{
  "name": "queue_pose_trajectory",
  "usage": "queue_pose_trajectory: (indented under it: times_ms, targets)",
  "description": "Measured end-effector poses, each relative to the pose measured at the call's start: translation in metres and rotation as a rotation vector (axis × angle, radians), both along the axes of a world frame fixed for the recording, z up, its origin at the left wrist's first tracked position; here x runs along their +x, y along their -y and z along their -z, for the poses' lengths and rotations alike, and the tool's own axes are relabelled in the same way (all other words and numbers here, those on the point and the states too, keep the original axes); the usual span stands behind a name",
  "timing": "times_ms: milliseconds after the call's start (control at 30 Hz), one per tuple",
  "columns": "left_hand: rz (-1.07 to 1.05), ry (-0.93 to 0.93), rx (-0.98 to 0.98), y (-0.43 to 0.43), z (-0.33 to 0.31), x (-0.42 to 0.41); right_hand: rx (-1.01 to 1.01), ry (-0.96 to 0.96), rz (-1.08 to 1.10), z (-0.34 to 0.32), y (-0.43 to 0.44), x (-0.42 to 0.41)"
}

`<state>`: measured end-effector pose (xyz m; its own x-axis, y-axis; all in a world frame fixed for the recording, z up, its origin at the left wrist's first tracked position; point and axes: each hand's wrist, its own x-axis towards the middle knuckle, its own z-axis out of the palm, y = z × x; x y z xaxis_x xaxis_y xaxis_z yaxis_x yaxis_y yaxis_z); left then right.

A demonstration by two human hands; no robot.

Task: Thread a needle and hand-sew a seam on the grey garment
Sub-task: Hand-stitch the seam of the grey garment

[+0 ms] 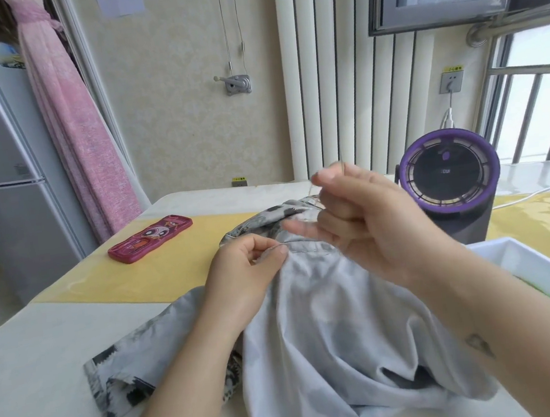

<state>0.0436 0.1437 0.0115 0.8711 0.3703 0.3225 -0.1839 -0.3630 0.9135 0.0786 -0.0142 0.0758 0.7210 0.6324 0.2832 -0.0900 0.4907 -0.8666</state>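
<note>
Garment (329, 321) first, since it sits closest: plain grey cloth with a darker patterned side showing at its edges, heaped at 6 o'clock and spilling over the near edge of the table (44, 351). That table is pale, with a yellow mat (157, 265) running across it from 9 o'clock to 3 o'clock behind the cloth. Off at 2 o'clock stands a fan (451, 186), dark with a purple ring, its face turned toward the person. A white tray (527, 266) lies at 3 o'clock, just beside the cloth and under the right forearm. The right hand (369, 218) is lifted above the far end of the cloth at 1 o'clock, blurred, thumb and forefinger pinched together and the other fingers loosely curled. The left hand (243, 272) rests on the cloth at 11 o'clock of the heap, thumb and forefinger pinching the stitched hem. A red phone (150, 238) lies flat on the mat at 10 o'clock, well apart from both hands. Smallest of all, the needle (342, 164) pokes up out of the right hand's pinch, and a faint thread (312, 189) trails from it down toward the cloth; where it meets the hem I cannot tell.
</note>
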Motion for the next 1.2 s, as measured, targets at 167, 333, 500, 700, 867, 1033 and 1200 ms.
queue_pose_trajectory:
  times_ms: [167, 333, 500, 700, 867, 1033, 1200]
  targets:
    - [-0.012, 0.01, 0.019, 0.0, 0.002, 0.001, -0.159, -0.171, -0.619, -0.007, 0.021, 0.01]
    - [0.019, 0.058, 0.047, 0.002, -0.004, -0.002, -0.773, 0.432, 0.128, -0.009, 0.02, 0.003]
    - [0.11, 0.156, 0.11, 0.005, -0.014, -0.01, -1.101, 0.953, 0.502, 0.003, 0.017, 0.012]
    - [0.096, 0.131, 0.214, -0.002, -0.012, -0.01, -1.229, 1.04, 0.547, 0.0, 0.024, 0.021]
    - [0.088, 0.079, 0.249, -0.003, -0.006, -0.007, -1.335, 1.087, 0.565, 0.005, 0.024, 0.022]
    - [0.076, 0.048, 0.177, -0.004, -0.008, -0.008, -1.185, 1.038, 0.684, -0.003, 0.022, 0.013]
    - [0.086, 0.023, 0.106, -0.002, -0.01, -0.009, -1.198, 1.306, 0.721, -0.01, 0.016, -0.009]
